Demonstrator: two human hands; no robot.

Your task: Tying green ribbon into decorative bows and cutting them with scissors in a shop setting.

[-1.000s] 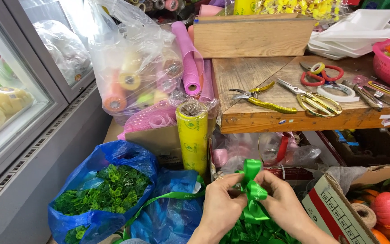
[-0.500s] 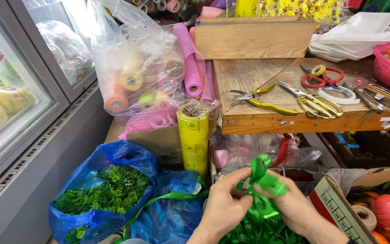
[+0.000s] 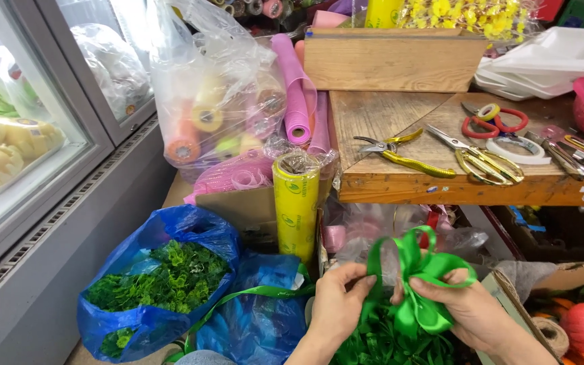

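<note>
Both my hands hold a shiny green ribbon bow (image 3: 417, 270) low in the middle of the view. My left hand (image 3: 336, 304) pinches a ribbon strand at the bow's left side between thumb and fingers. My right hand (image 3: 464, 304) grips the bow's knot and lower loops from the right. A long green ribbon tail (image 3: 251, 294) trails left from the bow across a blue bag. Green leafy decorations (image 3: 386, 345) lie directly under my hands.
A blue plastic bag of green foliage (image 3: 160, 277) sits lower left, beside a yellow wrap roll (image 3: 297, 203). A wooden bench (image 3: 400, 182) carries pliers (image 3: 407, 154), scissors (image 3: 481, 159) and tape rings. Bagged ribbon spools (image 3: 217, 108) and a glass fridge door (image 3: 21, 135) stand left.
The bow has widened as my hands pulled its loops outward. My right hand shifted slightly right and my left hand moved to pinch a strand on the left.
</note>
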